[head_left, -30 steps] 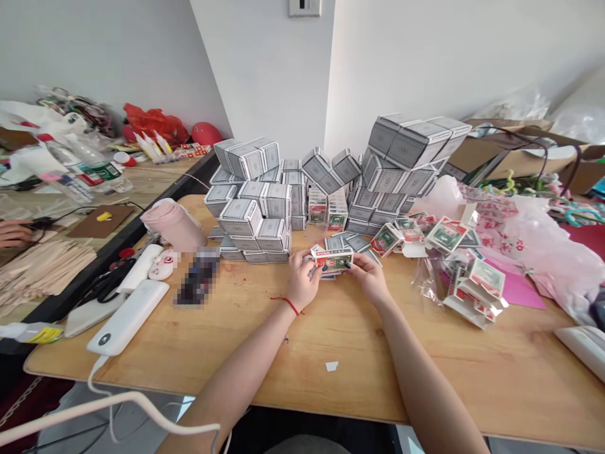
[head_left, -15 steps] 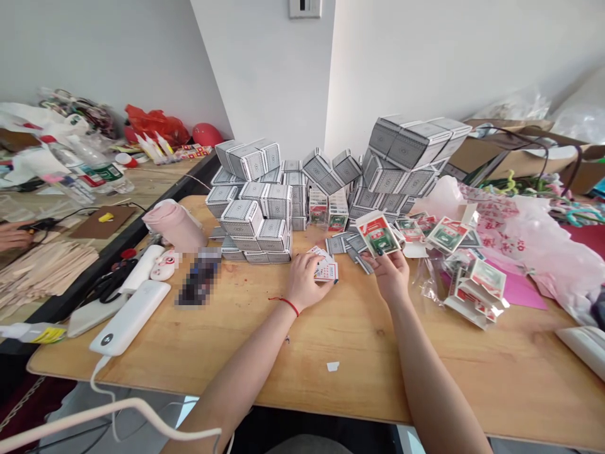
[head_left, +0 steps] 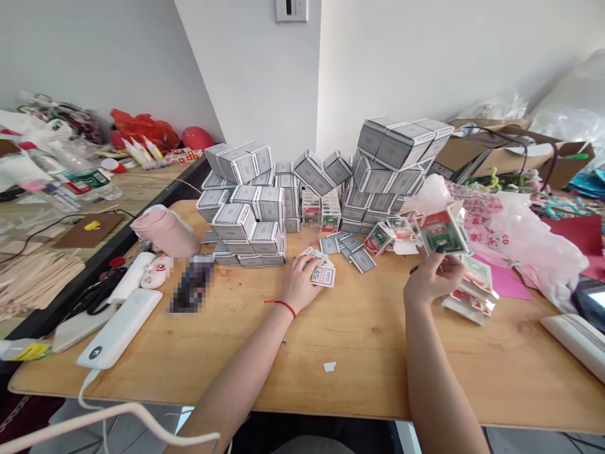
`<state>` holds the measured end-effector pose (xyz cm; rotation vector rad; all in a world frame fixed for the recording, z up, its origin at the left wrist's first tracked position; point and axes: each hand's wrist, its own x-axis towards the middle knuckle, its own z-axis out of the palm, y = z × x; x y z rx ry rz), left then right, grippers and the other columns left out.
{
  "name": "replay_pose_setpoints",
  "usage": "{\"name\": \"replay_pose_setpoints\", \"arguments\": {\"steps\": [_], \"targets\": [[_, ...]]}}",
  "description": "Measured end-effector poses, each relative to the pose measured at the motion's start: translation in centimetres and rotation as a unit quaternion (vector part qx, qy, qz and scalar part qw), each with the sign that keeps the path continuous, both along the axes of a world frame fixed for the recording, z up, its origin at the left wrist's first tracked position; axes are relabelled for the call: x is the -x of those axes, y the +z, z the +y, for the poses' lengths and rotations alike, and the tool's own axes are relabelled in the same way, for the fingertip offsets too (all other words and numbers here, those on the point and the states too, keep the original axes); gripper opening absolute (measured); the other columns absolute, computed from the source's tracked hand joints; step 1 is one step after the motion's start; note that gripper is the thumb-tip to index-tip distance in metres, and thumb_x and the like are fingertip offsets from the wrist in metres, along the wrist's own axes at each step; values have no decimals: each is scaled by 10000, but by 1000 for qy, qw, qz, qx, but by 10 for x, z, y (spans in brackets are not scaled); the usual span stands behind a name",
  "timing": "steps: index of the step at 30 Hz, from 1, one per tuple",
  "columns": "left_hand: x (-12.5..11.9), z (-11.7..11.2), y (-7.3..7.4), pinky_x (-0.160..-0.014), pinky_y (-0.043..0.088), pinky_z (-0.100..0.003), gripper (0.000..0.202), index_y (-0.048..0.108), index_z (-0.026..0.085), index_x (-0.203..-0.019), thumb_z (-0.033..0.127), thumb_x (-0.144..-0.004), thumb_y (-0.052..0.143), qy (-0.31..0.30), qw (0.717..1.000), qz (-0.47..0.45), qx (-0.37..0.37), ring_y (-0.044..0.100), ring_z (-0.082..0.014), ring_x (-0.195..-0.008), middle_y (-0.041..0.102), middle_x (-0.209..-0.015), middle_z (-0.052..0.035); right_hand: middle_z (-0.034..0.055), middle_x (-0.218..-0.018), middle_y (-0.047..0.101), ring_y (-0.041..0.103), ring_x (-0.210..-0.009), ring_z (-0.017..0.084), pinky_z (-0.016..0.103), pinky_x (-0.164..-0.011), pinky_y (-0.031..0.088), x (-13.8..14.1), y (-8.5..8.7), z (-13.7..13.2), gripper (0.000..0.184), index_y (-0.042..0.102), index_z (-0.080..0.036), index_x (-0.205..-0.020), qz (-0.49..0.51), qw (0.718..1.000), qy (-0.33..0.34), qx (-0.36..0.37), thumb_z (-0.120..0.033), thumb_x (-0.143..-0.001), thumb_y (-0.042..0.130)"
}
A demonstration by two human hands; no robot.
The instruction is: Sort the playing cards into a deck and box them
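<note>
My left hand (head_left: pixel 297 280) rests on the wooden table (head_left: pixel 359 353) with its fingers closed on a small stack of playing cards (head_left: pixel 322 274). My right hand (head_left: pixel 432 277) is raised to the right and pinches an empty red-and-green card box (head_left: pixel 442 231) by its lower edge. Just under that hand lies a heap of similar flattened card boxes (head_left: pixel 472 293). Loose grey-backed cards (head_left: pixel 352 249) lie between my hands, in front of a wall of stacked grey card packs (head_left: pixel 265 208).
A white power bank (head_left: pixel 120 328) with its cable, a pink roll (head_left: pixel 165 230) and scissors lie at the left. Pink plastic bags (head_left: pixel 520 243) and a cardboard box (head_left: pixel 501 154) crowd the right. A second table with bottles and wooden sticks stands further left.
My hands have parted: the right one carried the card box away to the right and up, over the heap of boxes. The left one stayed on the table with the cards.
</note>
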<state>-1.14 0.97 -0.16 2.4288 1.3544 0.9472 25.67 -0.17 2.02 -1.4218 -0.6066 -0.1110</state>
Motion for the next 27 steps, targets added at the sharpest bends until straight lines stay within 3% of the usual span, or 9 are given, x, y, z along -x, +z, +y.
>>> {"name": "replay_pose_setpoints", "arguments": {"steps": [3,8,11,15,18,20,23,25,27], "targets": [[-3,-5,10,-989,334,-472,560,524,234,-1130,390,-617,684,-16,1000,-1,-15,426,-280,-1135,503,-1162,-88,-23,-682,439,495,-508,119,269,-454,442,-2,-3,4,221,411,-200,-821,22,998,-37,-42,-410,-801,477],[-5,-8,16,-1012,294,-498,679,483,208,-1166,479,-579,689,-24,999,-20,-28,401,-300,-1164,499,-1165,-114,-35,-608,478,478,-420,107,257,-400,442,2,-6,8,237,467,-181,-860,53,997,26,-43,-391,-768,530],[-3,-7,14,-1008,306,-485,648,455,190,-1177,450,-621,664,-16,999,-33,-31,398,-285,-1169,495,-1173,-116,74,-884,596,593,-613,148,291,-516,509,3,-4,9,454,466,-160,-1101,48,993,105,-34,-404,-732,567],[-1,-5,11,-984,339,-479,627,450,178,-1171,411,-630,665,-9,999,-33,-27,412,-279,-1159,496,-1174,-118,164,-1344,367,622,-812,162,308,-639,519,9,-1,9,850,168,-260,-1367,20,969,246,-27,-362,-666,637],[-1,-4,7,-985,347,-474,612,454,177,-1167,400,-638,664,-6,999,-34,-24,411,-277,-1171,498,-1184,-119,153,-1372,327,629,-700,122,298,-622,515,18,0,8,822,173,-303,-1356,11,960,279,-29,-323,-672,629],[-1,-3,3,-998,342,-467,596,454,178,-1169,399,-653,654,-1,999,-36,-23,408,-269,-1181,492,-1205,-116,136,-1270,446,612,-620,103,275,-575,507,25,-1,7,706,288,-275,-1302,6,961,275,-25,-308,-679,618],[-1,-2,-1,-1010,335,-468,565,454,185,-1168,384,-672,640,18,999,-38,-21,417,-261,-1178,483,-1233,-112,41,-816,620,522,-447,80,211,-429,436,36,-4,6,376,515,-191,-1057,22,954,298,31,-348,-720,572],[0,-1,-3,-1008,341,-466,534,454,189,-1169,358,-692,624,30,999,-40,-19,414,-258,-1183,468,-1255,-112,-4,-560,567,454,-364,77,186,-347,360,44,-6,5,261,578,-161,-802,19,927,351,128,-412,-737,549],[0,0,-4,-1002,354,-456,492,451,195,-1173,324,-720,595,35,998,-45,-18,408,-250,-1193,455,-1273,-108,-2,-499,565,430,-312,74,182,-300,322,55,-9,4,325,572,-161,-686,12,871,429,240,-477,-745,525]]}}
